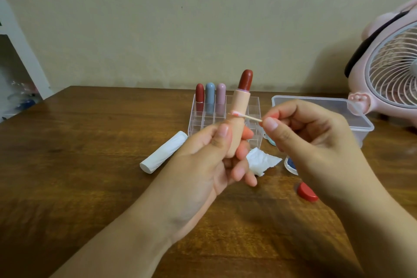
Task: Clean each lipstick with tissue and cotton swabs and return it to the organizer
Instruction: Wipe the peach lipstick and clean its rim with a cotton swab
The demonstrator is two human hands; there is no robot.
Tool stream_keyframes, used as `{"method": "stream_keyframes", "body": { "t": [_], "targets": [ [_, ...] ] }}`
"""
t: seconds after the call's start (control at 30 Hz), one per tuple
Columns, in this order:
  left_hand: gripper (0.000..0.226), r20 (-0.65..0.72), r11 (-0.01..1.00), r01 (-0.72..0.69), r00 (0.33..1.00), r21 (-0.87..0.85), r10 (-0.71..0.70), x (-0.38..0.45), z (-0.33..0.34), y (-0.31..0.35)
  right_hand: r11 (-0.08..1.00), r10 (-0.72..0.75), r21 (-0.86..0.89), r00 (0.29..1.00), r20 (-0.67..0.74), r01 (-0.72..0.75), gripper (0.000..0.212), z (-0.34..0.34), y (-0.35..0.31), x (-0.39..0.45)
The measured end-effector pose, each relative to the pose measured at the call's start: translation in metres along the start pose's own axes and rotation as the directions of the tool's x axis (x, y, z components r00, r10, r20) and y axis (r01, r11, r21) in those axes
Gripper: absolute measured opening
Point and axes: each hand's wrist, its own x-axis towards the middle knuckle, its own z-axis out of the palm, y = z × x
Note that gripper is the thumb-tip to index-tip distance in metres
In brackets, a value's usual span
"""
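My left hand (pixel 216 153) grips an uncapped lipstick (pixel 240 108) while my right hand (pixel 300 128) pinches a cotton swab (pixel 244 116) against it; three capped lipsticks (pixel 210 97) already stand in the organizer (pixel 253 106).

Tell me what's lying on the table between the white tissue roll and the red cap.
In the head view, a crumpled tissue sheet lies between the tissue roll and the red cap, partly behind the left hand.

The uncapped lipstick (pixel 241 106) is showing a dark red bullet in a peach tube; the 3 lipsticks (pixel 210 96) behind are looking red, blue-grey and mauve; the tabletop (pixel 79 153) is wood-grained brown.
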Motion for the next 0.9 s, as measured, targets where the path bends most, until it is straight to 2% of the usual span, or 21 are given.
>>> {"method": "stream_keyframes", "body": {
  "t": [0.27,0.5,0.7,0.9],
  "targets": [
    [0.036,0.029,0.991,0.038,0.999,-0.132,-0.034,0.001,0.000,0.001,0.997,0.021,0.075,1.000,0.020,-0.022,0.012,0.003,0.000,0.000],
    [0.027,0.028,0.994,0.043,0.999,-0.102,-0.040,0.000,0.001,0.005,0.995,0.096,0.040,0.995,0.003,-0.096,0.017,-0.002,-0.001,0.001],
    [0.026,0.030,0.997,0.010,1.000,-0.075,-0.008,0.001,-0.002,0.002,0.996,0.020,0.082,1.000,0.016,-0.022,0.011,0.007,0.002,-0.001],
    [0.030,0.041,0.991,0.043,0.998,-0.129,-0.038,-0.001,0.000,0.004,0.993,0.055,0.099,0.998,0.019,-0.057,0.012,0.000,0.001,0.001]
  ]
}}
